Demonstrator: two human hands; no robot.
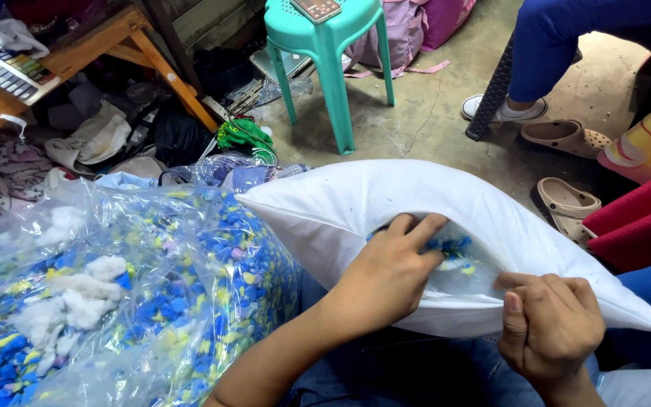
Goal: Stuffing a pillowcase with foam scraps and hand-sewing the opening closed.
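Note:
A white pillow case [386, 197] lies across my lap, stuffed with blue and yellow foam bits [452, 249] that show at its open edge. My left hand [386, 275] reaches into that opening, fingers curled over the upper cloth edge and touching the foam bits. My right hand [548, 324] pinches the lower edge of the opening, fingers closed on the cloth. At my left sits a big clear plastic bag [114, 286] full of blue, yellow and white foam scraps.
A teal plastic stool [325, 45] with a calculator on it stands on the concrete floor ahead. A wooden table [77, 53] and piled cloth are at the far left. Another person's leg in blue [559, 45] and beige clogs [566, 203] are at the right.

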